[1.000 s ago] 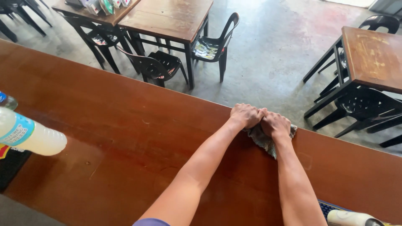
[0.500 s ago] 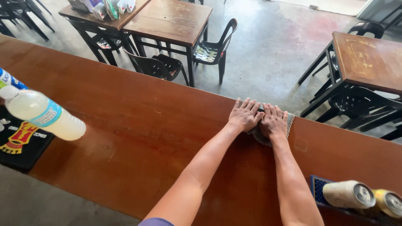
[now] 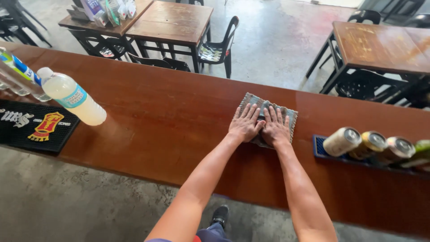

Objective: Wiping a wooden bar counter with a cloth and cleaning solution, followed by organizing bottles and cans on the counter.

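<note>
Nearest the camera, two bare forearms are reaching out over a long reddish-brown wooden counter (image 3: pixel 170 112). The left hand (image 3: pixel 245 124) and the right hand (image 3: pixel 275 127) are lying flat, side by side and touching, with fingers spread; both are pressing down on one grey cloth (image 3: pixel 286 115), which is lying on the counter near its far edge. Neither hand is gripping anything.

To the right of the cloth, four cans (image 3: pixel 342 141) are sitting in a row on one blue mat (image 3: pixel 319 148), the fourth only partly showing at the picture's edge. To the left, one plastic bottle of pale liquid (image 3: pixel 71 96) is standing beside one black bar mat (image 3: pixel 31 126), with a second bottle (image 3: pixel 20 74) just behind it.

Beyond the counter, three wooden tables are standing on a concrete floor (image 3: pixel 273 40): two pushed together (image 3: pixel 172 20) on the left and one (image 3: pixel 380 45) on the right, with black plastic chairs (image 3: pixel 219 47) around them.
</note>
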